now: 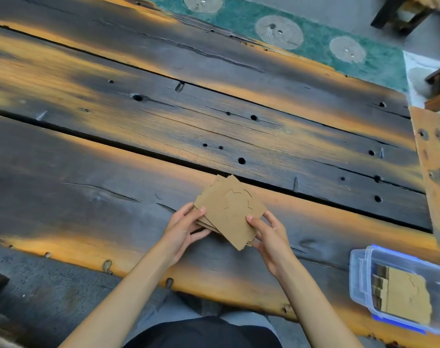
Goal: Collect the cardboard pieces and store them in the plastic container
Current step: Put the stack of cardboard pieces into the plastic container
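A stack of several brown cardboard pieces is held just above the dark wooden table, near its front edge. The top piece shows a cut outline. My left hand grips the stack's left edge, thumb on top. My right hand holds the stack's right corner, thumb on top and fingers under. A clear plastic container with blue clips sits at the table's front right corner, well to the right of both hands. More cardboard pieces lie inside it.
The table is made of wide charred planks with gaps and holes. A green patterned runner lies beyond its far edge. A lighter wooden board borders the right side. Dark wooden furniture legs stand at the top right.
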The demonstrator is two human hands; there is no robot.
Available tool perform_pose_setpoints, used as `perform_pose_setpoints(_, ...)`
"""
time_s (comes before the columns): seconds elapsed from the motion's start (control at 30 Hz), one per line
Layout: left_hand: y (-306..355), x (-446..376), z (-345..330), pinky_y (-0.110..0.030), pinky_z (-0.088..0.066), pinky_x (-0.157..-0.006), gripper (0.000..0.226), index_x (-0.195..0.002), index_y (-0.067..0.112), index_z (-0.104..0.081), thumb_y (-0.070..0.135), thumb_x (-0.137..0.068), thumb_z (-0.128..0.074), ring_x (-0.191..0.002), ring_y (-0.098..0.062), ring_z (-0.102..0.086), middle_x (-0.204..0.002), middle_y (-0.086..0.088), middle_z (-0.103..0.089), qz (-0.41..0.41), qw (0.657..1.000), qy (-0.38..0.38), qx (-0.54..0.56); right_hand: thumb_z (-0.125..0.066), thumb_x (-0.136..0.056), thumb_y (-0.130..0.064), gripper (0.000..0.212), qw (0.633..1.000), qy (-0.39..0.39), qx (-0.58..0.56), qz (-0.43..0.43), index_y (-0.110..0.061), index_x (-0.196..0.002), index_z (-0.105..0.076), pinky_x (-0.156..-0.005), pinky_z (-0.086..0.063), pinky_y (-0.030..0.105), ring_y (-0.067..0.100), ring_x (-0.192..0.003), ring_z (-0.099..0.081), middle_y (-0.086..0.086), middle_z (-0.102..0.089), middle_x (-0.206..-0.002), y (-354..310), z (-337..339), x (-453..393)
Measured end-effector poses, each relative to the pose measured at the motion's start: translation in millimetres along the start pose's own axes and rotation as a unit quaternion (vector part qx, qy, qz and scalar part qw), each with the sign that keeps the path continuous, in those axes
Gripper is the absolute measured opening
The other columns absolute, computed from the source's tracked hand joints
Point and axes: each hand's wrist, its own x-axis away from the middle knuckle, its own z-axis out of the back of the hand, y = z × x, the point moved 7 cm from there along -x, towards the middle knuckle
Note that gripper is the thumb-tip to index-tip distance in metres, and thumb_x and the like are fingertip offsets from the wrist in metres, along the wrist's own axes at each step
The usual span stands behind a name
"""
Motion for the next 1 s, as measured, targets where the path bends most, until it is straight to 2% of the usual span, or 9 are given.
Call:
perform_pose_setpoints(0.1,5.5,-5.1,-8.5,-0.026,-0.060,-0.070,0.035,-0.124,0.029,-0.067,0.029,-0.090,-0.073,-0.100,-0.013,-0.075,-0.114,0.003,-0.078,-0.002,0.992,0.020,-0.122,-0.066,-0.096,-0.009,0.041,1.000,0.015,0.012,-0.007,-0.020,-0.135,-0.059,-0.075,-0.063,0.041,0.029,-0.105,-0.074,0.005,-0.078,-0.114,4.4,23.7,9.3)
perform_pose_setpoints(0.17,5.5,-8.2,-20.2,-0.022,-0.058,-0.065,0.038,-0.127,0.030,-0.067,0.026,-0.089,-0.074,-0.093,-0.010,-0.076,-0.115,0.005,-0.078,-0.005,0.987,0.028,-0.160,-0.065,-0.096,-0.010,0.041,0.999,0.025,0.023,-0.003,-0.020,-0.135,-0.059,-0.079,-0.063,0.044,0.028,-0.104,-0.074,0.005,-0.078,-0.113,5.3,40.6,15.4)
perform_pose_setpoints(0.33,-11.0,-7.4,-64.3,-0.026,-0.061,-0.064,0.048,-0.137,0.011,-0.063,0.013,-0.090,-0.074,-0.093,-0.015,-0.073,-0.123,-0.009,-0.073,-0.003,0.977,0.010,-0.211,-0.062,-0.098,-0.007,0.036,0.999,0.038,0.018,0.010,-0.018,-0.132,-0.062,-0.071,-0.064,0.042,0.022,-0.095,-0.076,0.004,-0.079,-0.111,5.7,86.0,29.8)
perform_pose_setpoints(0.47,-34.7,-3.4,-99.7,-0.027,-0.062,-0.071,0.049,-0.139,0.009,-0.061,0.012,-0.091,-0.073,-0.092,-0.014,-0.070,-0.123,-0.013,-0.073,-0.003,0.968,0.013,-0.252,-0.060,-0.099,-0.005,0.031,0.998,0.050,0.028,0.007,-0.017,-0.127,-0.065,-0.065,-0.064,0.039,0.016,-0.088,-0.077,0.000,-0.080,-0.105,6.4,128.1,35.5)
perform_pose_setpoints(0.6,-68.0,-2.3,-136.1,-0.020,-0.059,-0.067,0.050,-0.139,0.004,-0.059,0.006,-0.090,-0.072,-0.087,-0.010,-0.070,-0.123,-0.013,-0.072,0.002,0.962,0.015,-0.272,-0.063,-0.097,-0.009,0.030,0.994,0.077,0.075,0.005,-0.024,-0.122,-0.069,-0.072,-0.064,0.037,0.014,-0.090,-0.075,-0.002,-0.079,-0.103,4.6,182.3,38.5)
perform_pose_setpoints(0.8,-120.3,-1.7,-204.5,-0.010,-0.053,-0.061,0.049,-0.133,0.000,-0.062,0.002,-0.086,-0.076,-0.068,0.009,-0.069,-0.099,-0.002,-0.075,-0.001,0.944,0.019,-0.328,-0.066,-0.095,-0.012,0.027,0.987,0.119,0.108,0.000,-0.023,-0.119,-0.069,-0.089,-0.059,0.044,0.019,-0.101,-0.070,0.005,-0.075,-0.111,-1.8,273.3,50.4)
perform_pose_setpoints(0.87,-134.8,-2.5,-230.1,-0.013,-0.052,-0.068,0.048,-0.131,0.001,-0.064,0.003,-0.085,-0.077,-0.074,0.003,-0.068,-0.102,-0.005,-0.076,-0.007,0.936,0.015,-0.352,-0.066,-0.095,-0.012,0.027,0.985,0.130,0.117,-0.003,-0.020,-0.122,-0.069,-0.086,-0.061,0.039,0.016,-0.099,-0.072,0.000,-0.077,-0.108,-4.5,303.7,54.0)
perform_pose_setpoints(0.93,-149.2,-2.3,-258.1,-0.023,-0.056,-0.083,0.048,-0.131,0.003,-0.065,0.004,-0.085,-0.077,-0.085,-0.006,-0.069,-0.106,-0.007,-0.077,-0.006,0.931,0.009,-0.365,-0.066,-0.096,-0.012,0.024,0.982,0.142,0.123,-0.007,-0.019,-0.119,-0.069,-0.069,-0.059,0.022,0.005,-0.087,-0.074,-0.006,-0.078,-0.102,-7.9,335.4,58.1)
perform_pose_setpoints(1.0,-163.3,-1.7,-285.0,-0.034,-0.057,-0.095,0.047,-0.130,0.004,-0.066,0.005,-0.085,-0.078,-0.094,-0.014,-0.072,-0.106,-0.006,-0.078,-0.003,0.926,-0.001,-0.378,-0.066,-0.096,-0.014,0.024,0.978,0.151,0.144,-0.016,-0.019,-0.119,-0.069,-0.063,-0.053,0.016,0.001,-0.086,-0.072,-0.008,-0.077,-0.104,-12.0,364.7,62.2)
